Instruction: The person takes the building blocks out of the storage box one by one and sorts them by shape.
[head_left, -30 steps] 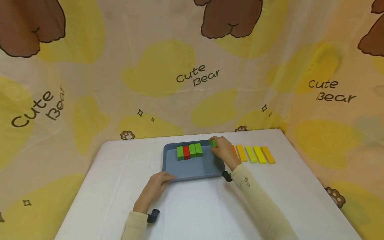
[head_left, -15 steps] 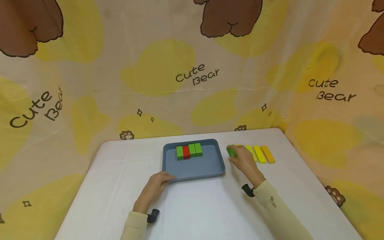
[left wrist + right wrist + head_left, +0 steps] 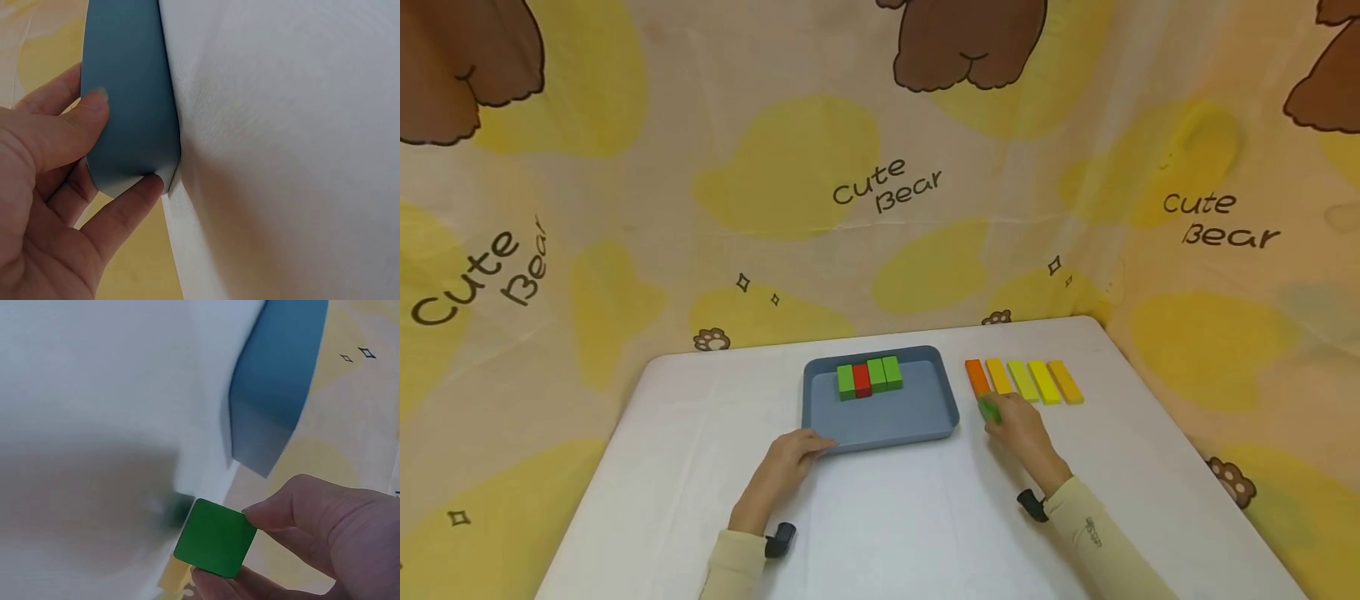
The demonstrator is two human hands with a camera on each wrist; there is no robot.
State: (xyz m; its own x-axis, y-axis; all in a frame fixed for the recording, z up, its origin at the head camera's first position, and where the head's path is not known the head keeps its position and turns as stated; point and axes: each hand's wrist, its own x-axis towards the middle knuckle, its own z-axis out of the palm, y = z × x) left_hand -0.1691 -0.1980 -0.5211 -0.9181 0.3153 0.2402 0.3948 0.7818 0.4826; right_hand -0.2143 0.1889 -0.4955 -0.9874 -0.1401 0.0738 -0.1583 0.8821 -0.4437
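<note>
Between thumb and fingers, my right hand pinches a green block just right of the blue-grey tray. The right wrist view shows the square end of this green block close over the white table. It overlaps the near end of an orange block in the head view. My left hand grips the tray's near left corner; in the left wrist view the thumb lies on the tray wall, fingers around the corner. Inside the tray, a red block stands among several green blocks.
Right of the orange block, several yellow, lime and amber blocks lie side by side on the white table. A bear-print cloth hangs behind the table and at its sides.
My right hand has carried the green block from over the tray's right edge, rightward and then nearer the body, to the orange block. The left hand stays on the tray corner.
</note>
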